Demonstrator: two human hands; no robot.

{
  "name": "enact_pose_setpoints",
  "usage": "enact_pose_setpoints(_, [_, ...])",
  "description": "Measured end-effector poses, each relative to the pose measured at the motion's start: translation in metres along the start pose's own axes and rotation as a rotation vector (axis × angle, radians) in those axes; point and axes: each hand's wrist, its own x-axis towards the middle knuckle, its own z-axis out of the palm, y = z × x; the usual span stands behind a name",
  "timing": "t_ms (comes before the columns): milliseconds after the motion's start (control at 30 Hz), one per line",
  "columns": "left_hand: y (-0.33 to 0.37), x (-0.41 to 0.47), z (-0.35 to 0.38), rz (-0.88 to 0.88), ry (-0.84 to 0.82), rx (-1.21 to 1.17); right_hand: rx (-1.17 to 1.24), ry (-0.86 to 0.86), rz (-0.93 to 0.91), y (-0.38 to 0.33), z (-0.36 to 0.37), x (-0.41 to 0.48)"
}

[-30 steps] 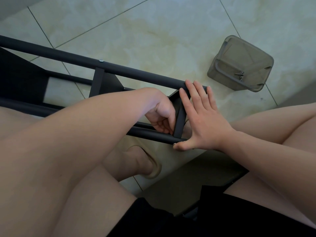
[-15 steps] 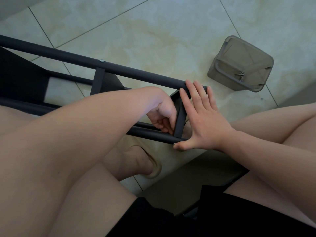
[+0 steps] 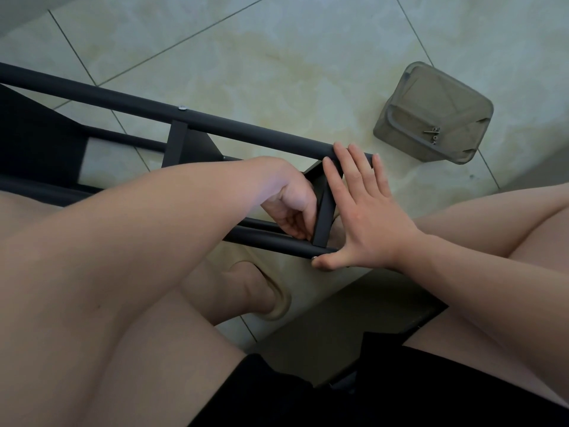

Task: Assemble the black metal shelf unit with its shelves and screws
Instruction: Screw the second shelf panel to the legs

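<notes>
Head view, one moment, items as follows

1. Unit [image 3: 246,131]: black, lying on its side on the floor [image 3: 277,50], running from 9 o'clock in to the centre. Judged laid flat so the joints face up and the tubes cannot tip while screws go in.
2. Far tube [image 3: 129,98] and near tube [image 3: 268,241]: roughly parallel, a fitted screw head [image 3: 182,108] showing on the far one at about 11 o'clock.
3. Shelf [image 3: 323,211]: end shelf, edge-on, set between the two tubes at the centre; judged the joint now being fixed.
4. Right hand [image 3: 366,211]: splayed flat, fingers [image 3: 348,161] straight on the far tube, thumb tip against the near tube's end. Grasps nothing; it spans both tubes, judged to brace them against the shelf.
5. Left hand [image 3: 292,208]: at 9 o'clock of the shelf, touching it, fingers curled down at the meeting of shelf and near tube. Whether they pinch a screw is hidden, so I cannot tell.
6. Tub [image 3: 431,97]: at 2 o'clock, well apart from the unit, on the floor; spare screws [image 3: 432,134] lie on it, kept within the right hand's reach.
7. Foot [image 3: 271,300]: at 6 o'clock of the joint, below the near tube
</notes>
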Motion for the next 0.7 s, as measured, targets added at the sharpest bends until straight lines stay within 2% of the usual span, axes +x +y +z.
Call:
enact_pose_setpoints(267, [-0.004, -0.002, 0.001, 0.042, -0.020, -0.016, 0.001, 0.008, -0.001, 0.000, 0.001, 0.000])
enact_pose_setpoints(400, [0.000, -0.006, -0.002, -0.027, -0.050, 0.091, 0.002, 0.009, -0.002, 0.002, 0.000, 0.001])
enact_pose_setpoints(533, [0.003, -0.005, -0.006, -0.113, 0.011, 0.195, 0.001, 0.012, -0.004, 0.002, 0.000, 0.001])
enact_pose_setpoints(700, [0.007, -0.002, -0.004, -0.124, -0.004, 0.185, -0.002, 0.017, -0.006, 0.002, 0.001, 0.001])
